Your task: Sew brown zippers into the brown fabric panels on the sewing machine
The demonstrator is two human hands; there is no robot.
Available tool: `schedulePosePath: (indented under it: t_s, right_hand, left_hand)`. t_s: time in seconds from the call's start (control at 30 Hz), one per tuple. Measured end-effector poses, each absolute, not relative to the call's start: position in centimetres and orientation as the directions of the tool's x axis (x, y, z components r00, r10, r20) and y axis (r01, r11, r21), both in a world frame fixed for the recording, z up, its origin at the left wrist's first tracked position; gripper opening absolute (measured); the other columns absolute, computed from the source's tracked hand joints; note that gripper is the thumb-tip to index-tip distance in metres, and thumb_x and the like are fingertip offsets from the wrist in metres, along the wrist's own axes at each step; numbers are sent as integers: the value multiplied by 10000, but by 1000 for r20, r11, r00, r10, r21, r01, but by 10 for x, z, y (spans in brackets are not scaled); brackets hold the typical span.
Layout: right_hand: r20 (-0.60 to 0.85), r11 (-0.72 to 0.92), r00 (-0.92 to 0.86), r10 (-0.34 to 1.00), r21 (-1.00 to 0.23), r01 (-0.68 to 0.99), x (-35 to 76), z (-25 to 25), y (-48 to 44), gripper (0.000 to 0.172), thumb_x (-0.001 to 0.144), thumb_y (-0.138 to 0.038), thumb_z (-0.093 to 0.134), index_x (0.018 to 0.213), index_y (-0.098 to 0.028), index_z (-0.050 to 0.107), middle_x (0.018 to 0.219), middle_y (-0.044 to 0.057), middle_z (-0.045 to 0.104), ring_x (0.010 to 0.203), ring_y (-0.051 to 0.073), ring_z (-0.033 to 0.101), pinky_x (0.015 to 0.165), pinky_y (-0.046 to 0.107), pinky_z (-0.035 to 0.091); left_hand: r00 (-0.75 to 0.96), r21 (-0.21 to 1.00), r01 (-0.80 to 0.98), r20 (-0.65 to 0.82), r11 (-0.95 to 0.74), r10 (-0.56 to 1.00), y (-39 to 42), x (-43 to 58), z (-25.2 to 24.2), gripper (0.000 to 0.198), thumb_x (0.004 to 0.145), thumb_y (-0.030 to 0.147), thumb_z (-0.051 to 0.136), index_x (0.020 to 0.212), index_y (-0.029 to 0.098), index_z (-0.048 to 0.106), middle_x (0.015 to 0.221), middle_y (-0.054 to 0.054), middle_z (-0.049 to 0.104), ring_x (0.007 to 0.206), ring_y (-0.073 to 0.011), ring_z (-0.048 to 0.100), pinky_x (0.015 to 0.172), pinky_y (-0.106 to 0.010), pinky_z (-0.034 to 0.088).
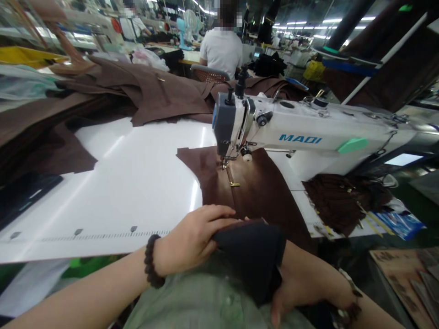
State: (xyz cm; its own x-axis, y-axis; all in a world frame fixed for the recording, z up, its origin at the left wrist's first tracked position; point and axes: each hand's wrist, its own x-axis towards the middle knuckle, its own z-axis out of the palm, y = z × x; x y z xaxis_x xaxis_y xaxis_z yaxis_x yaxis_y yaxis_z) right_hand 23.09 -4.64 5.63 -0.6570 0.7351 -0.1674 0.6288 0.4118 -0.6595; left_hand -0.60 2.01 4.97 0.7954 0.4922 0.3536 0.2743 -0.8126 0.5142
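A brown fabric piece with a zipper lies under the needle of a white MAQI sewing machine. My left hand rests near the table's front edge, fingers curled over a dark folded cloth and the brown fabric's near end. My right hand is below the table edge, largely under the dark cloth, gripping it from beneath. A bead bracelet is on my left wrist.
The white table carries a printed ruler along its front. Brown garments are heaped at the back left. A pile of brown zippers sits at the right. A person in a white shirt sits beyond, back turned.
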Motion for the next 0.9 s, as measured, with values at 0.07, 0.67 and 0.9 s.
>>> schedulePosePath:
  t_s: [0.07,0.67,0.9]
  right_hand:
    - [-113,352,-546,830,-653,670,223,53,-51,835,648,-432,692,1360,-174,341,1302,130,465,1265,293,359,1061,500,270]
    - [-32,92,-178,983,-758,645,229,3,-75,585,884,-569,232,1230,-207,535,1165,99,588,1219,227,443,1045,415,315]
    - [1,237,-329,944,-696,678,221,15,-70,564,912,-509,182,1226,-202,535,1113,106,614,1131,216,527,998,383,410]
  left_hand:
    - [742,619,224,392,-752,544,23,6,68,263,840,90,373,973,150,592,997,-73,627,916,-159,595,804,-269,494]
    - [705,123,447,561,-886,434,-2,20,9,352,965,145,267,729,142,529,582,10,486,514,-122,458,503,-262,370]
    - [652,236,403,604,-884,458,2,23,2,385,967,171,259,657,158,486,548,9,489,484,-114,446,476,-252,366]
